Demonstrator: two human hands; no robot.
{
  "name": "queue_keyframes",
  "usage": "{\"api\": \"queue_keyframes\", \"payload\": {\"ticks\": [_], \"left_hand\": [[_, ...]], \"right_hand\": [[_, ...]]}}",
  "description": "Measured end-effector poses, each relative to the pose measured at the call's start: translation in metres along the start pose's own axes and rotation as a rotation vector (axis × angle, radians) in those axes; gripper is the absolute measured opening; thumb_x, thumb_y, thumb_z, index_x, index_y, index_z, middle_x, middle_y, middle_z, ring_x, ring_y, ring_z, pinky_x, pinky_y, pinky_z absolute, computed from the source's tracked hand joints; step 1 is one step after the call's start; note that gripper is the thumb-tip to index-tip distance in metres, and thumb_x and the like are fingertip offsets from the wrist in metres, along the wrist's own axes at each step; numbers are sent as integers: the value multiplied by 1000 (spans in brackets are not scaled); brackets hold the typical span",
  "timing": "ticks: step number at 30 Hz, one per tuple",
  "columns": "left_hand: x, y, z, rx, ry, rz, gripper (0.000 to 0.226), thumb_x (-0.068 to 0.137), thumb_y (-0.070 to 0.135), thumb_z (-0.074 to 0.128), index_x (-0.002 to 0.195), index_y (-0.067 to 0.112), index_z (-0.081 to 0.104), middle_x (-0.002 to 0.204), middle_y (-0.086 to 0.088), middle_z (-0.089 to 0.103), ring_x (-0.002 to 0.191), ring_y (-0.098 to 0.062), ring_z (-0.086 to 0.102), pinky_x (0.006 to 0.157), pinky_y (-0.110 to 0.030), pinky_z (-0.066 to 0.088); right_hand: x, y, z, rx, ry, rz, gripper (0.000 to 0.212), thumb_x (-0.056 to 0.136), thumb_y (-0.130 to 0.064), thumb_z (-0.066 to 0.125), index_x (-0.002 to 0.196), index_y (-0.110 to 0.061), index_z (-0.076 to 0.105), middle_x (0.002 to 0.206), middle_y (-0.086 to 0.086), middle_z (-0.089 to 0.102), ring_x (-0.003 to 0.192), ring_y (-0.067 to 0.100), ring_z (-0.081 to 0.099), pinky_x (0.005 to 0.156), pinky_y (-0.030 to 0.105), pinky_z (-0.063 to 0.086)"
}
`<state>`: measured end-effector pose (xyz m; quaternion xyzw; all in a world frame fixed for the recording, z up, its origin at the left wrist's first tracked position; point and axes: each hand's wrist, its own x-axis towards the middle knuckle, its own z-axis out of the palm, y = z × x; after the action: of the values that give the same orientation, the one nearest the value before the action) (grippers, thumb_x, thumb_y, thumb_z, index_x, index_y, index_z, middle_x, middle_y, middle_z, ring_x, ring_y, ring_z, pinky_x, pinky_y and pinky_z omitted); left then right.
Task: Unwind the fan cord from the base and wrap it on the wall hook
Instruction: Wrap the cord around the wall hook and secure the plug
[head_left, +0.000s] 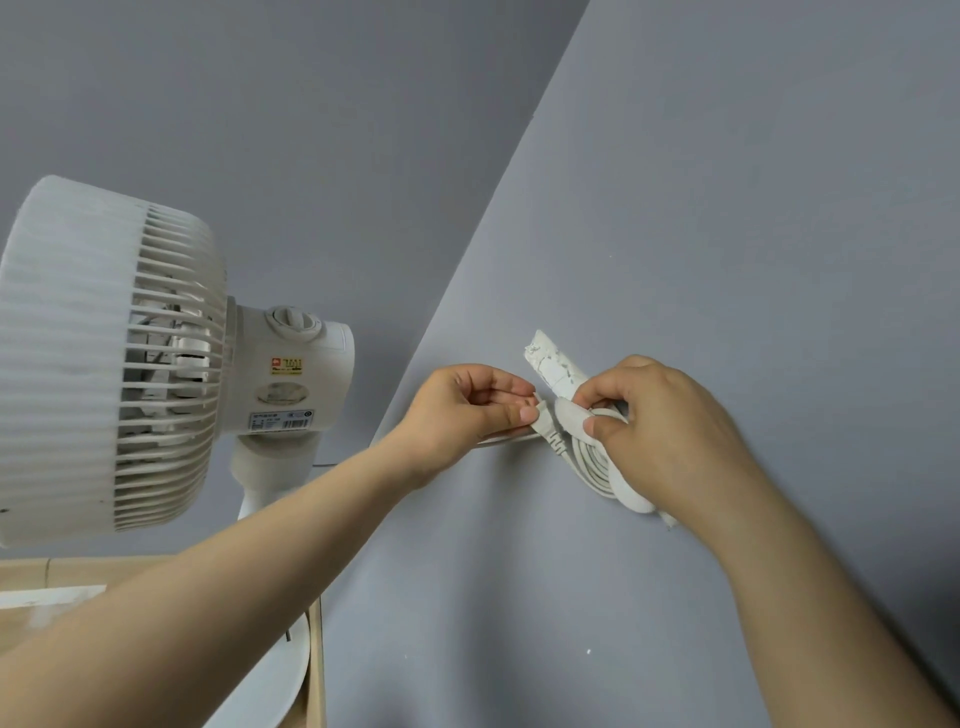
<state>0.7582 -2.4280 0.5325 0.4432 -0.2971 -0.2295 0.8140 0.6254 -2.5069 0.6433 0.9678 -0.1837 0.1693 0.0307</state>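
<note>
Pinching the light, springy cord (584, 457) near the hook (553, 366), the left hand (467, 410) grips its free run while the right hand (670, 431) clamps the coils, likely to uncoil if released.

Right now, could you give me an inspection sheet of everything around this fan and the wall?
Surface: wooden top under the fan, partly hidden by an arm.
Job's things: white fan upright on its base; wall hook, chipped white, on the grey wall.
Clutter: nothing seen.
Fingers: left hand pinches the cord end; right hand presses the coils at the hook.
Cables: white cord looped in several turns at the hook.
Surroundings: grey wall meeting in a corner.
</note>
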Motion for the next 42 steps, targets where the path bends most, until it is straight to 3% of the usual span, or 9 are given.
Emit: {"api": "queue_keyframes", "payload": {"ticks": [3, 8, 16, 22, 26, 31, 36, 42], "left_hand": [[5, 0, 2, 31, -14, 19, 18, 77, -9, 70, 91, 3, 69, 80, -6, 74, 75, -15, 72, 77, -23, 59], [16, 4, 4, 88, -55, 70, 19, 76, -11, 70, 91, 1, 68, 81, -9, 73, 73, -13, 71, 77, -22, 58], [25, 18, 0, 155, -132, 78, 16, 75, -14, 69, 89, -6, 68, 74, -6, 73, 69, -13, 71, 69, -19, 57], [25, 18, 2, 178, -152, 75, 16, 76, -13, 69, 88, -3, 71, 78, -6, 75, 74, -14, 72, 73, -20, 58], [25, 18, 1, 195, -170, 76, 19, 77, -12, 68, 94, -5, 70, 91, -16, 72, 83, -19, 71, 80, -24, 58], [26, 18, 3, 203, -165, 74, 18, 77, -12, 69, 92, -4, 71, 84, -9, 75, 80, -17, 73, 76, -21, 58], [32, 23, 4, 223, -190, 65, 17, 75, -12, 69, 84, 2, 72, 79, -4, 76, 77, -15, 73, 73, -19, 57], [32, 25, 2, 192, -204, 83, 19, 74, -14, 69, 82, 4, 73, 80, -3, 76, 77, -13, 73, 71, -17, 56]], "right_hand": [[0, 0, 0, 9, -7, 1, 17, 89, -16, 61, 97, -28, 69, 98, -9, 58, 81, 13, 54, 49, 21, 33], [2, 1, 4, 36, 16, -4, 17, 87, -16, 63, 95, -29, 71, 97, -8, 58, 88, 15, 58, 72, 28, 44], [2, 3, 7, 109, 83, 2, 14, 86, -13, 65, 89, -24, 74, 94, -6, 59, 84, 16, 58, 72, 27, 44], [0, 3, 12, 187, 163, 31, 13, 81, -8, 69, 81, -19, 75, 88, -3, 64, 81, 19, 63, 74, 32, 50], [-1, 3, 12, 228, 160, 39, 12, 82, -8, 69, 82, -18, 76, 88, -2, 64, 80, 18, 63, 74, 30, 50], [-3, 4, 13, 247, 140, 46, 16, 84, -7, 67, 89, -18, 78, 90, 0, 66, 82, 21, 64, 77, 34, 52], [-2, 4, 13, 259, 133, 56, 18, 84, -7, 67, 91, -21, 78, 88, -3, 66, 80, 18, 64, 73, 29, 50], [-12, 4, 17, 278, 328, 162, 7, 76, -13, 76, 77, -20, 76, 78, -2, 75, 70, 17, 66, 65, 26, 50]]}}
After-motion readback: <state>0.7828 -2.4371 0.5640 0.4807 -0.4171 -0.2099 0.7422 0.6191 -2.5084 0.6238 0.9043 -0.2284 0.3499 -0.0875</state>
